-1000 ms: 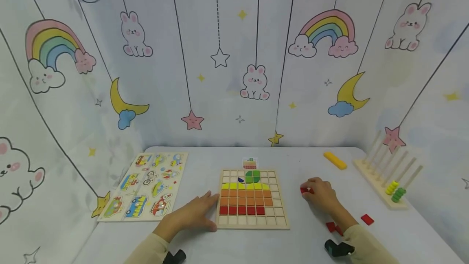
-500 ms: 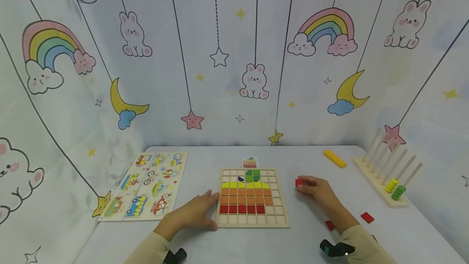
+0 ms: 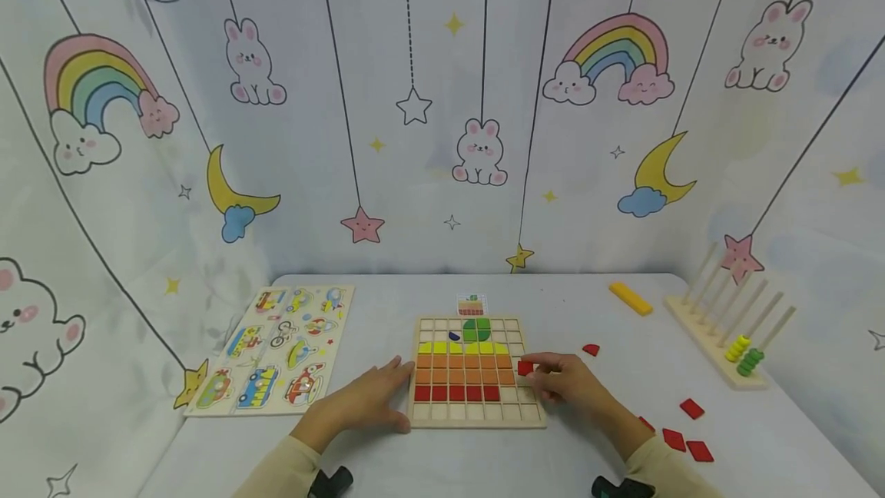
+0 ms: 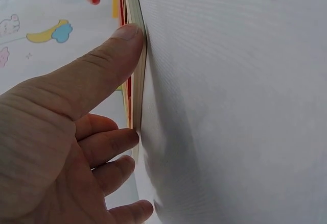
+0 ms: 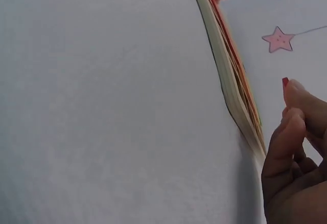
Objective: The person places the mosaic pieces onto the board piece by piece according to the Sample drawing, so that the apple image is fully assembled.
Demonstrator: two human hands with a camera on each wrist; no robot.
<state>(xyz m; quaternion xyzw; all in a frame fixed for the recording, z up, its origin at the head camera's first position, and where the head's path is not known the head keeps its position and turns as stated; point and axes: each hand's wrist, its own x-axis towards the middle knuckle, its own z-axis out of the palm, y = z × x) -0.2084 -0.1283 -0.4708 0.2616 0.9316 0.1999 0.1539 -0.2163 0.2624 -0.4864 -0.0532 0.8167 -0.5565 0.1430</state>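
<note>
A wooden grid board (image 3: 528,412) lies mid-table. It bears a row of red square tiles, two orange rows, a yellow row, green curved pieces (image 3: 477,330) and a small dark blue piece (image 3: 454,336). My left hand (image 3: 366,400) rests against the board's left edge, thumb and fingertips touching its side, as the left wrist view (image 4: 76,127) also shows. Over the board's right side, my right hand (image 3: 570,384) pinches a red square tile (image 3: 525,368) between thumb and index finger. In the right wrist view only a sliver of that tile (image 5: 285,82) shows at the fingertips.
Behind the board lies a small picture card (image 3: 473,304). A vehicle puzzle board (image 3: 273,352) is at left. Loose red pieces (image 3: 691,409) lie at right, one (image 3: 591,350) farther back. A yellow bar (image 3: 631,298) and a peg rack with beads (image 3: 719,348) stand beyond.
My right hand has picked up a red tile from the table and carried it left to the board's right side. Another red piece stays behind. The left hand has not moved.
</note>
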